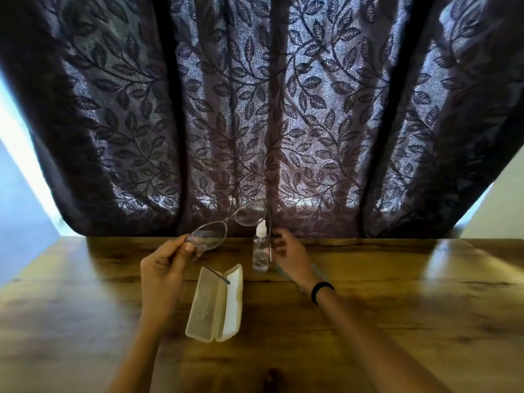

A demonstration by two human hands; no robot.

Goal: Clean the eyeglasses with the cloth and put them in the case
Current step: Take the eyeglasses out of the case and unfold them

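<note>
The eyeglasses (pixel 229 224), with a thin clear frame, are held up above the far part of the table, temples unfolded. My left hand (pixel 164 268) pinches the left lens corner; its temple hangs down over the case. My right hand (pixel 289 253) holds the other temple, which hangs straight down beside the bottle. The cream case (pixel 215 304) lies open on the table between my forearms. A pale bluish cloth (pixel 317 275) lies on the table, mostly hidden under my right wrist.
A small clear spray bottle (pixel 261 252) with a white cap stands upright just left of my right hand. The wooden table (pixel 397 321) ends at a dark leaf-patterned curtain (pixel 255 123) hanging behind it. A black band circles my right wrist.
</note>
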